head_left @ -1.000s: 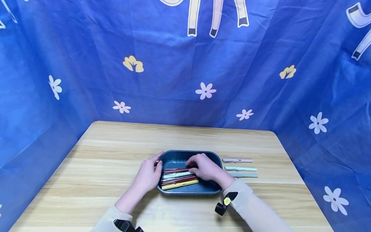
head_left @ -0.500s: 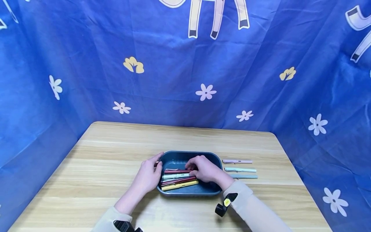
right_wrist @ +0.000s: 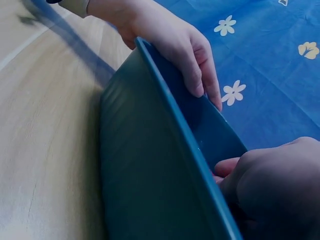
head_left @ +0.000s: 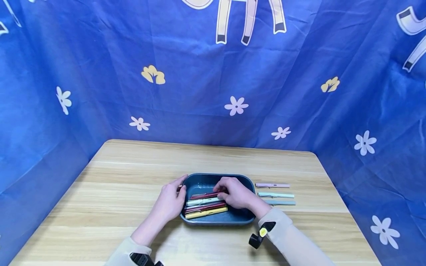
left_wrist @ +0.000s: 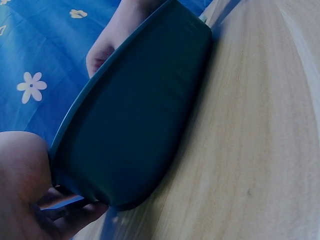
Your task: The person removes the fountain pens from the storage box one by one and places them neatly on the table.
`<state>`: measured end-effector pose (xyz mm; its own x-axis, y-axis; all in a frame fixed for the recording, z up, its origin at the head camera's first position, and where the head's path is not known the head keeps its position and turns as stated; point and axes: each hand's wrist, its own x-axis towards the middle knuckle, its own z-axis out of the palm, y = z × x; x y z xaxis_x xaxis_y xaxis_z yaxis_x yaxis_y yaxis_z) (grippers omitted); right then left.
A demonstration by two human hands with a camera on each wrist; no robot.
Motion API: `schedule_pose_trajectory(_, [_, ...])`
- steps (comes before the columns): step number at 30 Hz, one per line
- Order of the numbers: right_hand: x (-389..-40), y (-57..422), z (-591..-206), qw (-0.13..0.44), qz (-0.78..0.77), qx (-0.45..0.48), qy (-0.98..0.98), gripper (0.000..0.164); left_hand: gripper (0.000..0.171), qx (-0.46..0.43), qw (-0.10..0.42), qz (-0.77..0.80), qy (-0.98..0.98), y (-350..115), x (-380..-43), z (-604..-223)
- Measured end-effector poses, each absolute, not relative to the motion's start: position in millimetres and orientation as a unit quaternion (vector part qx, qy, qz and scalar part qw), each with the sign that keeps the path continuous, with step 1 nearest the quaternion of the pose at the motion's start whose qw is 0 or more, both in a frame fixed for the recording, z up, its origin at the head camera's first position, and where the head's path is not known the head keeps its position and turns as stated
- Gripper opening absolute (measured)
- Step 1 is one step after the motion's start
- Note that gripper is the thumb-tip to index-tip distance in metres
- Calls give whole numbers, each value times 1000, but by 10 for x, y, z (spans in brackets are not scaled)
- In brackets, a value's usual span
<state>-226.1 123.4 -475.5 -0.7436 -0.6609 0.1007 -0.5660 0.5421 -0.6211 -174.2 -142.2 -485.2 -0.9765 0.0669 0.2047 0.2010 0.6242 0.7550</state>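
Note:
A dark blue-green plastic box [head_left: 217, 222] sits on the table with several capped pens inside. My left hand [head_left: 171, 201] grips its left end, thumb over the rim and fingers outside, as the left wrist view shows at the box's wall [left_wrist: 125, 120]. My right hand [head_left: 234, 194] reaches into the box and pinches the right end of a dark red pen [head_left: 201, 195] between thumb and fingers. That pen slants up to the right. Below it lie a pale mint pen [head_left: 201, 201], another dark red pen [head_left: 208, 207] and a yellow pen [head_left: 206, 212]. In the right wrist view the box wall hides the pens.
Right of the box, a lilac pen [head_left: 273, 185], a pale mint pen [head_left: 276, 194] and a grey-blue pen [head_left: 281, 202] lie in a column on the wooden table [head_left: 133, 166]. A blue patterned curtain [head_left: 186, 96] surrounds the table on the back and sides.
The upper dark red pen has shifted right and tilted, its right end rising toward the right fingers. The mint pen beside it has turned slightly. The left hand stays on the box.

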Motion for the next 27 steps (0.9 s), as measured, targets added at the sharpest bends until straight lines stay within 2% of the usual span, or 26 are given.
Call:
schedule_pose_trajectory(10, [-2206, 1216, -4693, 24, -395, -353, 848, 13, 45, -75, 78, -432, -895, -1421, -1732, -4838])
schedule_pose_trajectory(17, [-2178, 1218, -4634, 38, -446, -310, 839, 12, 44, -76, 82, -433, -894, -1419, -1736, -4845])
schedule_pose_trajectory(27, [-2146, 1296, -4587, 21, -492, -278, 825, 13, 44, -78, 85, -436, -893, -1419, -1742, -4861])
